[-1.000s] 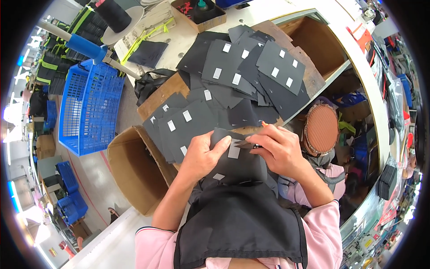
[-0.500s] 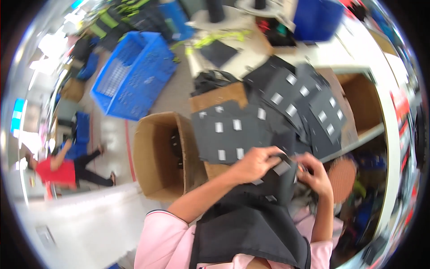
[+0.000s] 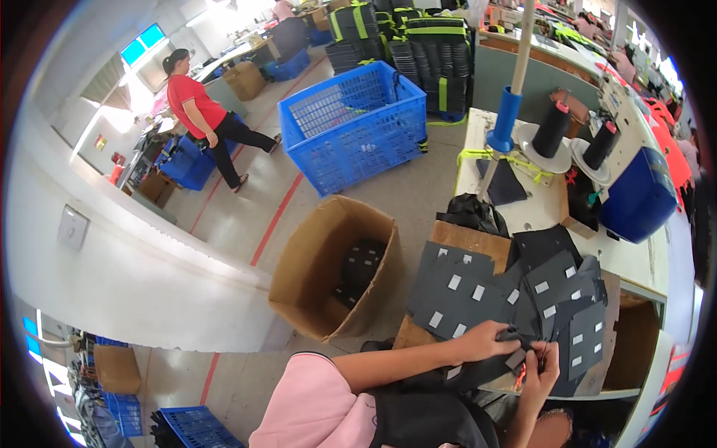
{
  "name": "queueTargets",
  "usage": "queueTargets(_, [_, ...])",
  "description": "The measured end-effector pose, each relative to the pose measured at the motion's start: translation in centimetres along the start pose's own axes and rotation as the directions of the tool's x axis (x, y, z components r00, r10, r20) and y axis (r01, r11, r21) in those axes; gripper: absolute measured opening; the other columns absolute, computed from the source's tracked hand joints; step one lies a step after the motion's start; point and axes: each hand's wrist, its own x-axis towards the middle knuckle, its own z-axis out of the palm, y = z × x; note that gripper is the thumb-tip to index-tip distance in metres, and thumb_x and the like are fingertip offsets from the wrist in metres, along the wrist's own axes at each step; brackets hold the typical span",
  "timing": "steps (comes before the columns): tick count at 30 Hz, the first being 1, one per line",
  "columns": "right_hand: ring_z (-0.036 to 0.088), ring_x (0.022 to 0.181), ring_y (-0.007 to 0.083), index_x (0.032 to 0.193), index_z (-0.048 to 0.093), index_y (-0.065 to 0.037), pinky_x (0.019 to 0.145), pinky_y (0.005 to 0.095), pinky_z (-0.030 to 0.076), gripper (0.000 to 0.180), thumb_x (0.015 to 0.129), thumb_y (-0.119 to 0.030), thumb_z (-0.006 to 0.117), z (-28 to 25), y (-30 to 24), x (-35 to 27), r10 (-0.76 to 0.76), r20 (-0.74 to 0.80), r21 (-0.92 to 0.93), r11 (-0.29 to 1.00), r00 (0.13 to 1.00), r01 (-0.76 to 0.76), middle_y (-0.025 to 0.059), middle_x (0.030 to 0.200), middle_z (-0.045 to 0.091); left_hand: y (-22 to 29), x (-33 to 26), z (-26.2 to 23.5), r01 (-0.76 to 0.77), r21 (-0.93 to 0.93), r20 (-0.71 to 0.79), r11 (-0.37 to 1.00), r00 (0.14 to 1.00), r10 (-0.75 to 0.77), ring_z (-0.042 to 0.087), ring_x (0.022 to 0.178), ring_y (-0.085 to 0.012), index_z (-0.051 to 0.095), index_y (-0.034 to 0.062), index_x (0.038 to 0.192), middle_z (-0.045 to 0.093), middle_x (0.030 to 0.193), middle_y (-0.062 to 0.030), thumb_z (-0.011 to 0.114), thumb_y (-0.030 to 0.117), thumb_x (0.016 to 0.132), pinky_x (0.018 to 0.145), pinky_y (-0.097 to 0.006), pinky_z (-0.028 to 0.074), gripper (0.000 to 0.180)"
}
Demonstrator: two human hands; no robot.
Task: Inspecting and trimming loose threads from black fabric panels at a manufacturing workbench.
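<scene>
My left hand [image 3: 485,342] is closed on the edge of a black fabric piece [image 3: 514,357] that carries a pale grey patch. Close against it, my right hand [image 3: 539,367] has its fingers pinched at the same edge. A small orange-red tool [image 3: 520,378] shows below the right fingers; its kind is too small to make out. Beyond my hands, flat dark grey fabric panels [image 3: 448,282] with white patches lie on a brown board. More such panels [image 3: 585,340] are heaped to the right, overlapping one another.
An open cardboard box [image 3: 299,287] with dark pieces inside stands left of the board. Past it is a blue plastic crate [image 3: 358,153]. Black thread cones [image 3: 553,128], a pole [image 3: 519,67] and a blue bin [image 3: 640,196] stand at the back right. A person in red [image 3: 196,108] walks at far left.
The view has swung, so my hands and the panels now appear farther right and lower. Both hands stay together at the black fabric piece. The person in red appears higher and more upright in view.
</scene>
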Motion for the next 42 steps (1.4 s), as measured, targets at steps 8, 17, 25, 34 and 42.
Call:
queueTargets(8, [0.053, 0.071, 0.0199, 0.1, 0.054, -0.001, 0.061, 0.0279, 0.044, 0.034, 0.069, 0.005, 0.066, 2.0, -0.5, -0.3, -0.226, -0.019, -0.202, 0.955, 0.974, 0.217, 0.0106, 0.086, 0.05, 1.1, -0.2, -2.7, 0.166, -0.406, -0.216, 0.899, 0.938, -0.271, 0.058, 0.085, -0.015, 0.061, -0.0018, 0.104, 0.063, 0.095, -0.0077, 0.068, 0.032, 0.082, 0.078, -0.03, 0.047, 0.041])
queueTargets(17, [0.052, 0.053, 0.0198, 0.099, 0.06, -0.007, 0.047, 0.0308, 0.042, 0.034, 0.068, -0.004, 0.072, -0.2, 1.5, -1.2, -0.351, -0.05, -0.419, 0.858, 0.935, 0.299, 0.0079, 0.083, 0.054, 1.5, 0.8, -0.1, 0.19, -0.291, -0.052, 0.938, 0.975, -0.214, 0.05, 0.07, -0.0069, 0.061, -0.0002, 0.089, 0.058, 0.078, 0.0011, 0.065, 0.03, 0.085, 0.064, -0.021, 0.041, 0.031])
queueTargets(25, [0.055, 0.06, 0.0209, 0.092, 0.064, -0.004, 0.052, 0.0299, 0.044, 0.03, 0.063, 0.0, 0.073, 0.0, 1.8, -1.6, -0.44, -0.089, -0.464, 0.812, 0.894, 0.353, 0.0082, 0.074, 0.054, 1.1, 0.3, -0.5, 0.196, -0.261, -0.031, 0.945, 0.977, -0.212, 0.05, 0.068, -0.0057, 0.061, 0.0003, 0.088, 0.058, 0.076, 0.0017, 0.064, 0.028, 0.086, 0.061, -0.021, 0.042, 0.028])
queueTargets(34, [0.052, 0.061, 0.0184, 0.092, 0.06, -0.003, 0.056, 0.0286, 0.043, 0.028, 0.067, 0.0, 0.071, -1.5, 3.9, -0.7, -0.19, -0.25, -0.317, 0.943, 0.949, 0.105, 0.007, 0.077, 0.053, 0.5, 1.3, -2.9, 0.252, -0.202, -0.202, 0.946, 0.935, -0.292, 0.054, 0.091, -0.0167, 0.06, -0.0008, 0.102, 0.059, 0.096, -0.0085, 0.076, 0.031, 0.073, 0.084, -0.03, 0.042, 0.045])
queueTargets(42, [0.061, 0.074, 0.0231, 0.106, 0.052, -0.01, 0.062, 0.0347, 0.047, 0.039, 0.072, -0.012, 0.07, -9.5, 16.1, 1.4, 0.11, -0.57, -0.521, 0.718, 0.814, -0.462, 0.0067, 0.09, 0.055, -12.1, 5.9, -12.2, 0.309, 0.565, -0.517, 0.765, 0.855, 0.036, 0.024, 0.131, -0.0354, 0.014, 0.0104, 0.142, 0.02, 0.141, -0.0224, 0.079, 0.014, 0.064, 0.106, -0.041, 0.026, 0.101])
